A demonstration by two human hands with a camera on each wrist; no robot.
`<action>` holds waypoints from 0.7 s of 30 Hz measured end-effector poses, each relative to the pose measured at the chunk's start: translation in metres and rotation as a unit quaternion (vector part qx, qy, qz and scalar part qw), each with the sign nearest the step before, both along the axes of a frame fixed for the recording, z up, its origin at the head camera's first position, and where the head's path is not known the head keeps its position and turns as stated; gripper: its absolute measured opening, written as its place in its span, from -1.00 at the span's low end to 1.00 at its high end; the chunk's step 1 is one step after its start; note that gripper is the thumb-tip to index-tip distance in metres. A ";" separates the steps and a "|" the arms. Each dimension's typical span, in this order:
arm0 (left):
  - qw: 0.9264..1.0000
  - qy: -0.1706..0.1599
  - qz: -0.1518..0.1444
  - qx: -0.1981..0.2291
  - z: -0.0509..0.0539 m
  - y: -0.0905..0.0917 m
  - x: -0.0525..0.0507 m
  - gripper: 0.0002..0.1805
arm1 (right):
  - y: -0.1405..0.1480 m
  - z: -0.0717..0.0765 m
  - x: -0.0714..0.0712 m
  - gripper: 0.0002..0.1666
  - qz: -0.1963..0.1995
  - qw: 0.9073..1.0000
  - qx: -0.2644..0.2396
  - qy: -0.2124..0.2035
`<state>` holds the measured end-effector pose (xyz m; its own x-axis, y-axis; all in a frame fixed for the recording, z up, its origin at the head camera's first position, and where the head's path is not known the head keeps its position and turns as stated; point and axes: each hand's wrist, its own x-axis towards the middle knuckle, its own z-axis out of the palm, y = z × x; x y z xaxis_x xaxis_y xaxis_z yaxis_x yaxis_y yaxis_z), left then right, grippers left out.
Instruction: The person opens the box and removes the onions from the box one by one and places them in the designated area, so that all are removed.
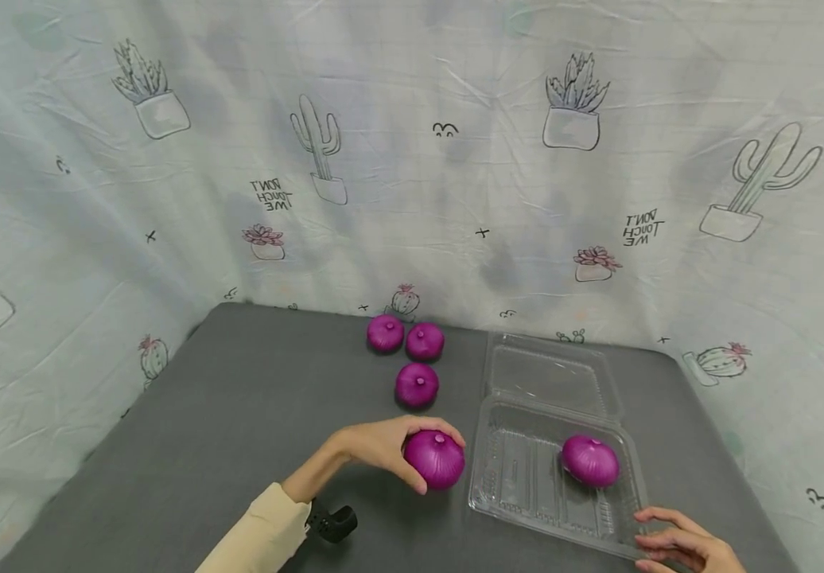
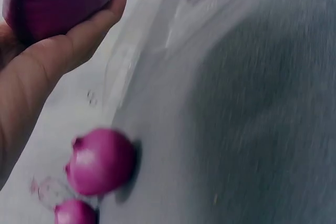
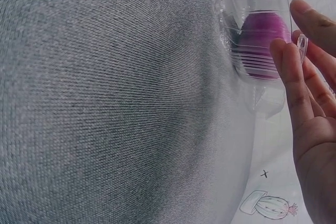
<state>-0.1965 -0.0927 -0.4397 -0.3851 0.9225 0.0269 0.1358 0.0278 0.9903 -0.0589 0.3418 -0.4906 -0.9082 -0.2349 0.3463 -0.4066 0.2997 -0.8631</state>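
The left hand (image 1: 376,446) grasps 1 purple onion (image 1: 435,460), with the thumb at its near side and the fingers around its far side. This held onion is just beside the left wall of the clear plastic box (image 1: 519,469), outside of it, and its stem tip points upward. Whether its underside touches the grey table (image 1: 254,414), I cannot tell. The right hand (image 1: 691,545) pinches the rim of the box at its near right corner, between the thumb and the fingers.

Inside the box there is 1 onion (image 1: 590,461), which lies in the right half, a little tilted. The clear lid (image 1: 548,374) is open and lies behind the box, joined to its far edge. Farther back on the table, to the left of the lid, are 3 more onions (image 1: 417,386): 2 stand side by side at the back, and 1 is nearer to the person. At the left wrist, below a cream sleeve (image 1: 262,533), a black device (image 1: 333,523) is visible. Behind the table hangs a pale cloth (image 1: 412,159) with printed cacti.
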 end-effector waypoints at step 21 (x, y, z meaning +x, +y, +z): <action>0.997 -0.079 0.008 0.018 -0.019 -0.075 -0.048 -0.35 | -0.003 0.000 0.002 -0.62 -0.021 1.000 -0.005 0.002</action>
<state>-0.2445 -0.1673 -0.4589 -0.4014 0.9159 -0.0015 -0.0225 -0.0083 0.9997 -0.0572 0.3389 -0.4906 -0.9158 -0.1935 0.3519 -0.3972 0.3068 -0.8649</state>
